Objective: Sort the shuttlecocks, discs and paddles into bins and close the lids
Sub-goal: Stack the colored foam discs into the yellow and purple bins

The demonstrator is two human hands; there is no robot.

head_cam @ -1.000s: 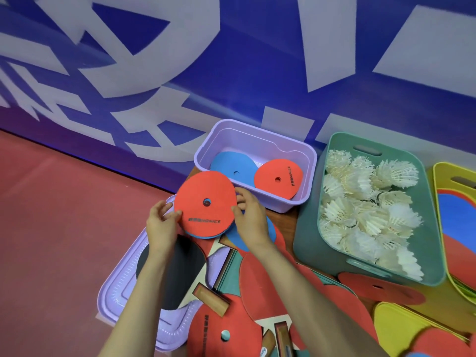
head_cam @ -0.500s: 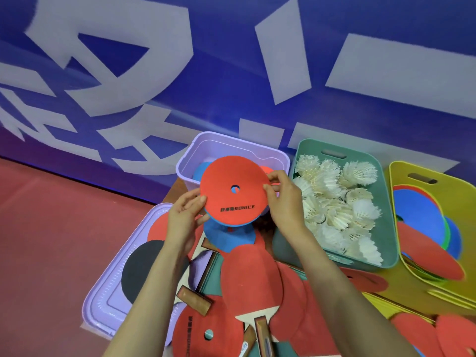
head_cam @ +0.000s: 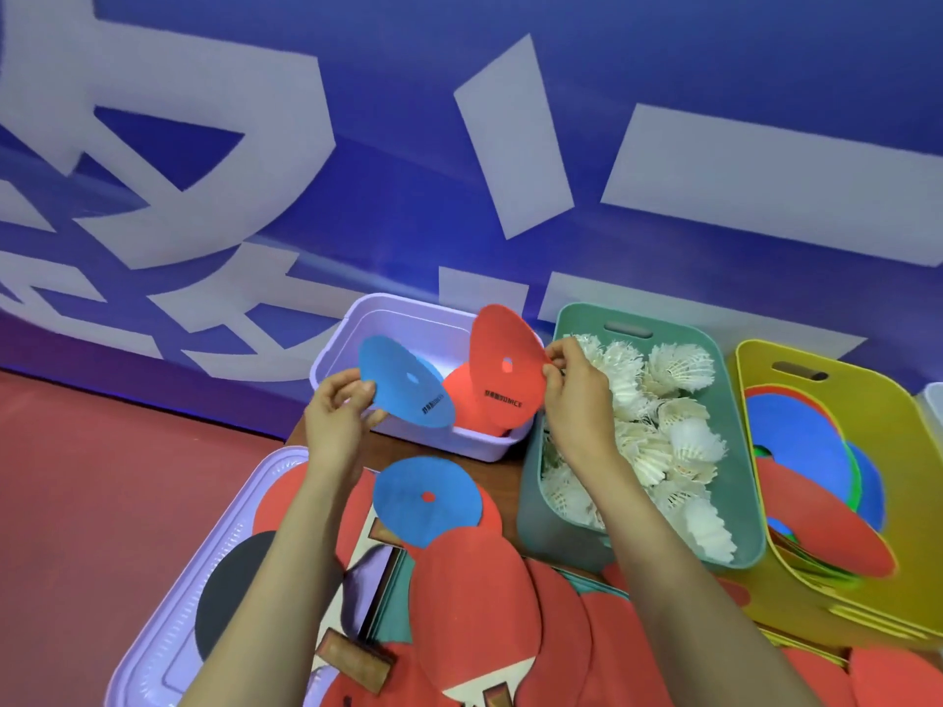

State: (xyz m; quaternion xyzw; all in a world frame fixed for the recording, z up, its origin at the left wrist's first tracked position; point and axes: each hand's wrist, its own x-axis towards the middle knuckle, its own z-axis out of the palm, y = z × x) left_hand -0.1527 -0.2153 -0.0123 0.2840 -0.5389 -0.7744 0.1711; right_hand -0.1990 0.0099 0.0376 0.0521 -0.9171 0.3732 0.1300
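My left hand [head_cam: 337, 421] pinches a blue disc [head_cam: 403, 382] by its left edge, over the front of the lilac bin [head_cam: 357, 324]. My right hand [head_cam: 574, 395] pinches a red disc [head_cam: 502, 369] by its right edge, tilted above the same bin. Another red disc [head_cam: 456, 387] lies inside the bin. A second blue disc [head_cam: 428, 500] rests on the pile of red paddles [head_cam: 474, 599] below my hands. White shuttlecocks [head_cam: 658, 431] fill the green bin [head_cam: 735, 451].
A lilac lid [head_cam: 168, 620] lies at the lower left with a black-faced paddle [head_cam: 229, 594] on it. A yellow bin [head_cam: 898, 431] at the right holds blue and red paddles. More red paddles lie along the bottom right. A blue and white wall stands behind.
The stacked discs have been split apart: my left hand now has the blue one, my right hand the red one, both raised over the lilac bin. The camera view shifted left.
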